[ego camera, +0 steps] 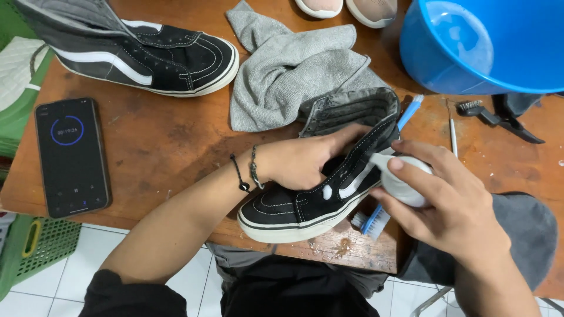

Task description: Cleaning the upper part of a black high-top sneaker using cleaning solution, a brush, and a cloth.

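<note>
A black high-top sneaker with a white side stripe and white sole lies on its side near the front edge of the wooden table. My left hand grips its upper, fingers inside the opening. My right hand squeezes a small white bottle, its nozzle pointed at the shoe's side. A white blob sits on the black suede. Under the shoe lies a blue-handled brush, bristles facing the table's front edge.
The matching sneaker lies at the back left, a grey cloth beside it. A phone showing a timer rests at the left. A blue basin stands back right, with black tools below it. Green baskets stand left.
</note>
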